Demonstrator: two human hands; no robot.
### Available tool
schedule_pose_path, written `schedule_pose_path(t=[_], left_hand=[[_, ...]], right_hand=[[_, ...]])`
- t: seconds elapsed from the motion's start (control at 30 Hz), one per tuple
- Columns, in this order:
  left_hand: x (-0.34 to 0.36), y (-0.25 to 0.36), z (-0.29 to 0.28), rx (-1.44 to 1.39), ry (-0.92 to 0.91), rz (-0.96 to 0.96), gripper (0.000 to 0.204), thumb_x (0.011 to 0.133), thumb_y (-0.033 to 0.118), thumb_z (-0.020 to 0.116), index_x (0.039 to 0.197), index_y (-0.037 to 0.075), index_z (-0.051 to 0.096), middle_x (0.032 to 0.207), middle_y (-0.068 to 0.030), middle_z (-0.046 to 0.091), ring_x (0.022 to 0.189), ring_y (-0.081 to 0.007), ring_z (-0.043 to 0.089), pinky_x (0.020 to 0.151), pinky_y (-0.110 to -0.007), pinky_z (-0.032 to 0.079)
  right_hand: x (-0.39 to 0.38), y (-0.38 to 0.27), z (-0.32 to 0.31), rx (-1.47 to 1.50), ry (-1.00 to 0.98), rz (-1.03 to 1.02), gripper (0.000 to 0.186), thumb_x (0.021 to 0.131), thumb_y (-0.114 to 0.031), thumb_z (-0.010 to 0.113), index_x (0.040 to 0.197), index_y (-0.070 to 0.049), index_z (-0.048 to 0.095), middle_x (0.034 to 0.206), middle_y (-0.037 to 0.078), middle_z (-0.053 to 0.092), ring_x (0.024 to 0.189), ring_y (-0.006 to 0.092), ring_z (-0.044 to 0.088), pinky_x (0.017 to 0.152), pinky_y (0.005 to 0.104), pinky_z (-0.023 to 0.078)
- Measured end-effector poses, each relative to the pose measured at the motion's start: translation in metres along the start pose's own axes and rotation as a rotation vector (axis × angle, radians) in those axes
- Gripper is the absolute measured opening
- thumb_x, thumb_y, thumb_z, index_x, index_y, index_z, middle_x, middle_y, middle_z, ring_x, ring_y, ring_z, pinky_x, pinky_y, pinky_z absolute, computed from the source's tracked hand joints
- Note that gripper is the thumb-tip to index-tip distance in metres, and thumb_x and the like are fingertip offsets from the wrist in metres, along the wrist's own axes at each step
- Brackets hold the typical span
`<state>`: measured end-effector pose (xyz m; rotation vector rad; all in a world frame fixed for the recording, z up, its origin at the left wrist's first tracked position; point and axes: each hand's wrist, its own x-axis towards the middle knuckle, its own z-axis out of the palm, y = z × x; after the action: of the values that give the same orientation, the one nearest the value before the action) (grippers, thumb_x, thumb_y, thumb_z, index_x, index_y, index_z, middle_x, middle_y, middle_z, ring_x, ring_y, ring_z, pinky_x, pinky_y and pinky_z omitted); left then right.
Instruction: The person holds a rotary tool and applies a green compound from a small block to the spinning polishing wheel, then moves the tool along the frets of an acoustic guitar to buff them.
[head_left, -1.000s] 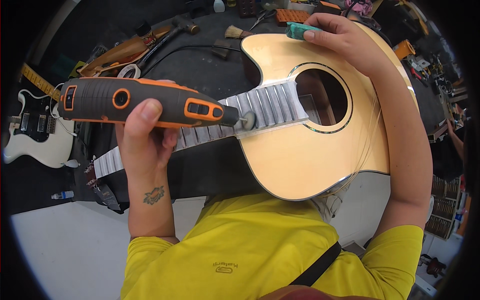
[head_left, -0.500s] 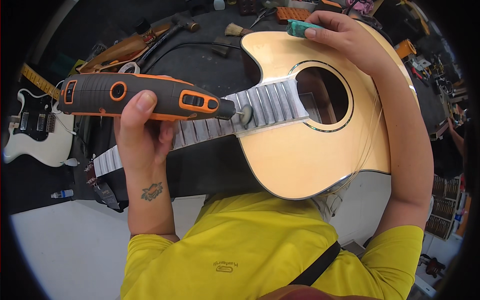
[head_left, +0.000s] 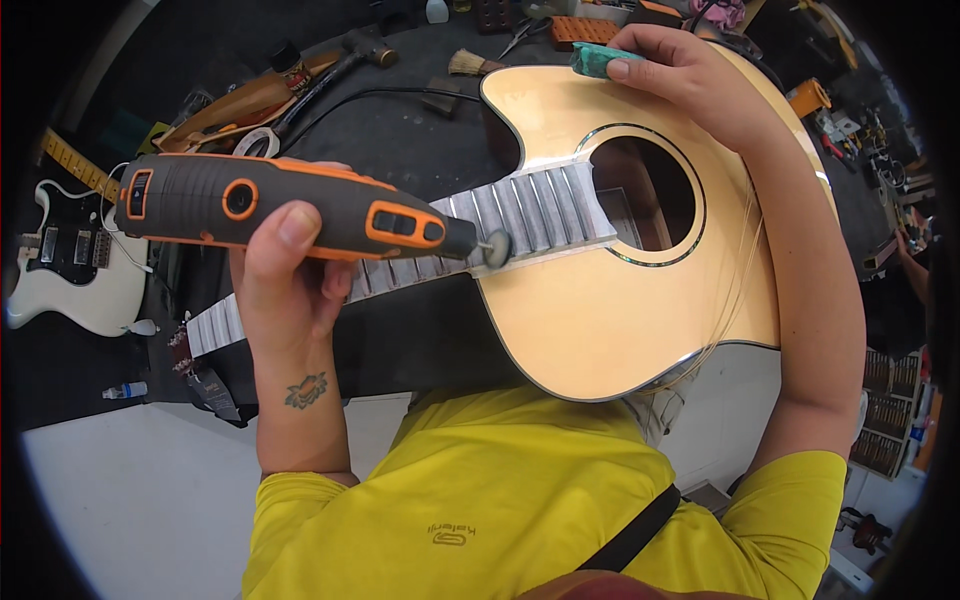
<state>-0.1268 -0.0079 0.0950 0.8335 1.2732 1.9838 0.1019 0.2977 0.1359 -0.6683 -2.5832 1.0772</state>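
Note:
An acoustic guitar (head_left: 580, 330) with a pale top lies across the bench before me, its neck pointing left. Whitish tape covers the fretboard (head_left: 540, 210) between the metal frets. My left hand (head_left: 285, 260) is closed around a black and orange rotary tool (head_left: 330, 208). The small round wheel (head_left: 496, 248) on its tip is over the near edge of the fretboard, by the body joint; whether it touches a fret I cannot tell. My right hand (head_left: 690, 80) rests at the guitar's far upper edge, pinching a green block of polishing compound (head_left: 593, 60).
Loose strings (head_left: 735, 270) hang over the guitar's right side. A white electric guitar (head_left: 85, 265) lies at far left. Along the back are a hammer (head_left: 370, 48), a brush (head_left: 470, 62), a tape roll (head_left: 258, 143) and a black cable (head_left: 400, 88). Pliers (head_left: 830, 145) lie at right.
The rotary tool's tip has shifted slightly down and right, toward the near edge of the fretboard. My right hand and the green block have barely moved.

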Motion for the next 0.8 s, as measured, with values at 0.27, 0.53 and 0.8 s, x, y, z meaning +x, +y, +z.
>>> schedule_pose_path(t=[0.27, 0.53, 0.8], left_hand=[[0.014, 0.001, 0.014, -0.023, 0.234, 0.031, 0.028, 0.087, 0.022, 0.076, 0.103, 0.003, 0.063, 0.088, -0.0087, 0.069, 0.058, -0.0097, 0.061, 0.042, -0.019, 0.047], [0.010, -0.006, -0.004, -0.399, 0.161, 0.133, 0.044, 0.095, 0.026, 0.070, 0.128, 0.000, 0.058, 0.118, -0.0138, 0.068, 0.093, -0.0183, 0.065, 0.076, -0.028, 0.054], [-0.002, -0.006, 0.003, -0.304, 0.122, 0.480, 0.070, 0.084, 0.012, 0.078, 0.144, -0.001, 0.044, 0.124, -0.0184, 0.065, 0.092, -0.0255, 0.070, 0.082, -0.035, 0.059]], right_hand=[[-0.002, 0.001, 0.002, 0.044, -0.004, 0.006, 0.033, 0.099, -0.034, 0.069, 0.116, -0.007, 0.067, 0.101, -0.001, 0.067, 0.096, 0.0050, 0.061, 0.087, 0.0204, 0.047], [-0.004, -0.015, -0.002, 0.120, 0.047, -0.050, 0.034, 0.095, -0.039, 0.073, 0.106, -0.007, 0.071, 0.086, -0.001, 0.064, 0.083, 0.0074, 0.058, 0.075, 0.0248, 0.046], [0.009, -0.090, 0.053, 0.456, -0.136, 0.100, 0.029, 0.097, -0.025, 0.073, 0.115, -0.003, 0.071, 0.096, -0.001, 0.067, 0.092, 0.0089, 0.057, 0.085, 0.0272, 0.045]])
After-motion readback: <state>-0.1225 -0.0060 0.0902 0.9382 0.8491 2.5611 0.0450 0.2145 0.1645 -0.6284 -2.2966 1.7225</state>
